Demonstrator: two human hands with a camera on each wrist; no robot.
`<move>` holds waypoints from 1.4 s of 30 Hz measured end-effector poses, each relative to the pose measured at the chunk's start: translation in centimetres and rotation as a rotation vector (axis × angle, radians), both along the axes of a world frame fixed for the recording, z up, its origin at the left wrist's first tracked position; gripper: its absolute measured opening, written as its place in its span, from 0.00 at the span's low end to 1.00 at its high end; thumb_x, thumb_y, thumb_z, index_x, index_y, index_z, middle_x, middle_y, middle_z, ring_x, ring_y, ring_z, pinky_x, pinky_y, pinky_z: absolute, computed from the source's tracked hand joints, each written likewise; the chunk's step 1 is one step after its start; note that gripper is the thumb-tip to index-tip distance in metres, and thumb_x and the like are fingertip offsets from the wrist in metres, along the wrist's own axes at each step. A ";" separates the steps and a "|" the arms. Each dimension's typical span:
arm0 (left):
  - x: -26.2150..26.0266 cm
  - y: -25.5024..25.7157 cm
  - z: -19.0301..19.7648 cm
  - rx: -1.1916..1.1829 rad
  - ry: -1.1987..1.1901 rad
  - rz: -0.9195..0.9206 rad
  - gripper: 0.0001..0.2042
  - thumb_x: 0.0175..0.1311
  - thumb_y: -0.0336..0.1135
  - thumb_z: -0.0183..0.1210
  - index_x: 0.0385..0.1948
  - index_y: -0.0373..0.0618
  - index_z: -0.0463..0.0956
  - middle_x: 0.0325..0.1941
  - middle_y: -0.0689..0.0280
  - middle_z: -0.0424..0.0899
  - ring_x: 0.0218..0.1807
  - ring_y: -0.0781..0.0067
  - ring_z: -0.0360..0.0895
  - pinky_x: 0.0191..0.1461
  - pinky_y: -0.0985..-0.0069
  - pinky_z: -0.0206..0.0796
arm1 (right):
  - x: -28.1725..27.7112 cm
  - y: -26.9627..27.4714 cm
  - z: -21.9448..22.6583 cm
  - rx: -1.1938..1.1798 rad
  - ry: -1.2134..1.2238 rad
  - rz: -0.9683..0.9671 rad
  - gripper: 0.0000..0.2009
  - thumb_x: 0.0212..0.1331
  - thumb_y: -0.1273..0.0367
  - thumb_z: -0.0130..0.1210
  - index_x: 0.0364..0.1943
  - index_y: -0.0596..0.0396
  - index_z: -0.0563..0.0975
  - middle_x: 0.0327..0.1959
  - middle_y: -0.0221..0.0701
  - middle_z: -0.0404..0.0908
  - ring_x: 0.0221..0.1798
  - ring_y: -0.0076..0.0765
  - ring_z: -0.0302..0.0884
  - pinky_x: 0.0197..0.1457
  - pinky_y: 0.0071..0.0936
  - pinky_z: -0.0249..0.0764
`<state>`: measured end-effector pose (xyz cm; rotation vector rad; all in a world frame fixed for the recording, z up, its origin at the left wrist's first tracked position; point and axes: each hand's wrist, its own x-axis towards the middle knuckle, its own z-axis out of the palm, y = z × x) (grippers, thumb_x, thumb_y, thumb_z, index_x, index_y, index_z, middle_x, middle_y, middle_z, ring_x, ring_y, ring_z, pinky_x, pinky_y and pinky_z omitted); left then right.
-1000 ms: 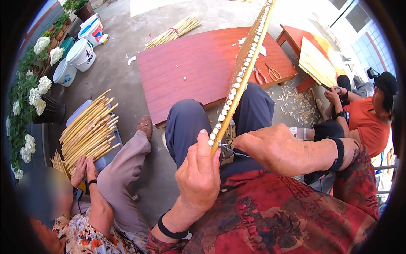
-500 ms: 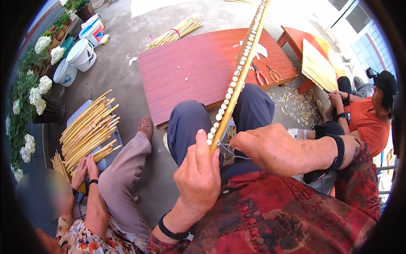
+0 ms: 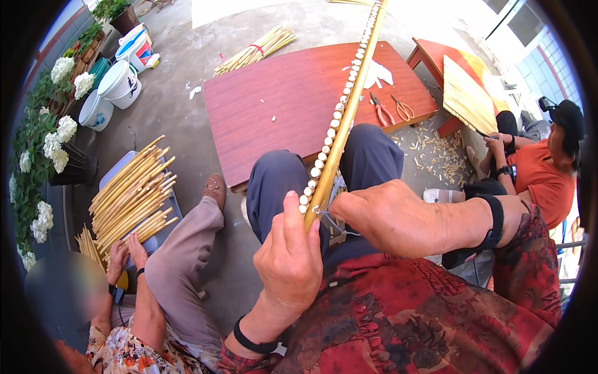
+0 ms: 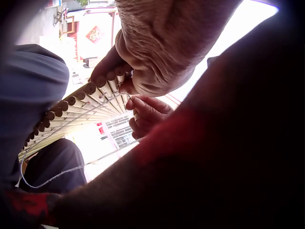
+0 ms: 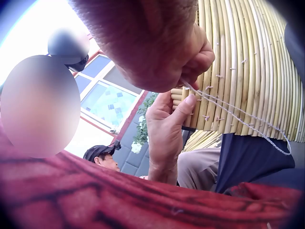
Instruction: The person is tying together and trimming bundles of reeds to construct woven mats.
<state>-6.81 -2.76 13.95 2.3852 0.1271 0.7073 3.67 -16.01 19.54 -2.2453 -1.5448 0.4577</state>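
Observation:
A mat of pale stalks, stitched together with thread, stands on edge over the person's lap, its round cut ends in a row in the head view. The left hand grips its near corner, thumb on one face and fingers on the other. Right beside that corner, the right hand pinches a thin needle close to the outermost stalk. White thread hangs from the work in a long loop under the mat. Short stitches dot the mat's face in the right wrist view.
A low red-brown table bears pliers and scissors. Cut stalks lie by a seated person at left. Another person at right holds a second mat. Buckets stand by the flowers.
The mat's far end has swung left, and its near corner has shifted slightly left and down. The right hand has moved a little left along with it. The left hand keeps its grip.

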 end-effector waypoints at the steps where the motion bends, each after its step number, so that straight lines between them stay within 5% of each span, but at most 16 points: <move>1: -0.1 -0.1 0.1 -0.004 0.018 -0.005 0.23 0.48 0.22 0.55 0.49 0.29 0.61 0.32 0.52 0.73 0.31 0.55 0.75 0.32 0.70 0.66 | 0.1 0.1 -0.2 0.000 0.001 0.000 0.07 0.43 0.76 0.49 0.26 0.61 0.64 0.19 0.42 0.73 0.24 0.50 0.74 0.23 0.39 0.68; 4: 0.0 0.0 0.1 -0.002 0.019 -0.003 0.23 0.48 0.22 0.55 0.49 0.29 0.61 0.31 0.52 0.73 0.31 0.54 0.75 0.31 0.70 0.66 | 0.3 0.5 -0.7 -0.062 0.031 0.024 0.07 0.46 0.75 0.48 0.31 0.57 0.65 0.22 0.37 0.71 0.27 0.46 0.74 0.25 0.36 0.69; 6: 0.3 0.2 -0.1 -0.002 0.006 -0.001 0.23 0.48 0.22 0.55 0.49 0.29 0.61 0.31 0.52 0.73 0.31 0.54 0.75 0.31 0.70 0.66 | 0.2 1.0 -0.8 0.034 -0.005 0.027 0.07 0.42 0.75 0.49 0.26 0.62 0.65 0.18 0.43 0.73 0.24 0.50 0.75 0.22 0.39 0.69; 8: 0.7 0.6 -0.5 0.069 -0.075 0.030 0.24 0.47 0.24 0.57 0.48 0.27 0.62 0.27 0.56 0.71 0.23 0.62 0.72 0.24 0.73 0.65 | 0.1 1.7 -0.8 0.040 -0.024 0.000 0.07 0.42 0.75 0.49 0.26 0.62 0.65 0.18 0.43 0.73 0.25 0.50 0.75 0.22 0.39 0.69; 13: 0.9 0.6 -0.7 0.027 -0.118 -0.026 0.25 0.46 0.23 0.57 0.50 0.30 0.61 0.29 0.55 0.72 0.26 0.59 0.73 0.27 0.71 0.66 | 0.6 1.7 0.1 -0.011 0.029 -0.052 0.08 0.47 0.72 0.51 0.29 0.62 0.68 0.19 0.45 0.74 0.26 0.50 0.75 0.25 0.36 0.70; 15: 1.3 -0.1 -0.2 -0.015 -0.151 -0.071 0.25 0.46 0.23 0.58 0.50 0.33 0.62 0.30 0.54 0.73 0.29 0.56 0.74 0.30 0.70 0.66 | 1.5 0.0 2.1 -0.028 0.411 -0.267 0.11 0.52 0.67 0.52 0.33 0.63 0.70 0.20 0.49 0.73 0.29 0.49 0.76 0.29 0.33 0.71; 17: 1.0 -0.6 -0.1 0.043 -0.069 -0.046 0.26 0.46 0.23 0.59 0.51 0.33 0.62 0.30 0.55 0.73 0.28 0.59 0.74 0.29 0.72 0.66 | 2.4 -1.0 2.3 -0.103 0.393 -0.268 0.20 0.55 0.58 0.50 0.38 0.64 0.72 0.26 0.49 0.75 0.33 0.44 0.77 0.33 0.30 0.72; 19: 1.6 -1.0 0.1 0.110 -0.127 -0.083 0.27 0.45 0.23 0.59 0.50 0.32 0.62 0.29 0.56 0.73 0.26 0.62 0.73 0.27 0.73 0.65 | 4.0 -3.1 1.0 0.190 0.785 -0.626 0.27 0.54 0.49 0.46 0.41 0.64 0.72 0.34 0.46 0.75 0.37 0.39 0.77 0.34 0.28 0.74; 20: 1.9 -1.3 0.2 0.140 -0.156 -0.106 0.27 0.44 0.23 0.60 0.50 0.31 0.62 0.28 0.56 0.73 0.25 0.62 0.73 0.27 0.73 0.65 | 4.7 -3.5 0.7 0.222 0.758 -0.635 0.34 0.52 0.42 0.42 0.43 0.64 0.71 0.40 0.42 0.72 0.39 0.36 0.75 0.36 0.25 0.74; 26: 2.8 -5.0 2.1 0.403 -0.274 -0.251 0.21 0.46 0.26 0.57 0.45 0.29 0.66 0.26 0.59 0.72 0.23 0.68 0.71 0.23 0.78 0.64 | 3.6 -7.5 1.6 0.504 1.138 -0.771 0.32 0.52 0.45 0.45 0.44 0.65 0.70 0.41 0.43 0.72 0.39 0.38 0.75 0.35 0.30 0.75; 31: 2.7 -8.3 3.2 0.729 -0.281 -0.382 0.19 0.45 0.26 0.53 0.43 0.30 0.69 0.22 0.61 0.69 0.22 0.71 0.69 0.21 0.80 0.62 | 2.1 -10.3 0.6 0.602 1.212 -0.873 0.23 0.55 0.58 0.49 0.45 0.67 0.68 0.43 0.41 0.73 0.42 0.36 0.75 0.42 0.32 0.73; 35: 2.4 -8.5 3.0 0.769 -0.230 -0.414 0.18 0.47 0.26 0.53 0.43 0.32 0.69 0.28 0.58 0.72 0.26 0.66 0.72 0.24 0.78 0.63 | 2.0 -10.8 -0.7 0.788 1.331 -0.872 0.18 0.55 0.68 0.47 0.46 0.69 0.66 0.45 0.43 0.72 0.47 0.36 0.73 0.50 0.33 0.70; 38: 1.8 -6.7 2.1 0.526 -0.235 -0.509 0.17 0.51 0.26 0.53 0.46 0.37 0.67 0.44 0.49 0.72 0.45 0.52 0.71 0.40 0.72 0.67 | 3.4 -10.9 -1.6 0.906 1.340 -0.821 0.17 0.56 0.69 0.45 0.46 0.69 0.66 0.46 0.42 0.72 0.48 0.36 0.72 0.53 0.35 0.68; 42: 0.6 -3.2 0.0 0.190 -0.201 -0.461 0.18 0.51 0.24 0.53 0.46 0.38 0.67 0.44 0.49 0.72 0.47 0.51 0.70 0.45 0.72 0.65 | 4.0 -9.6 -3.2 0.937 1.358 -0.747 0.18 0.57 0.69 0.45 0.50 0.66 0.64 0.49 0.39 0.70 0.52 0.34 0.69 0.56 0.34 0.65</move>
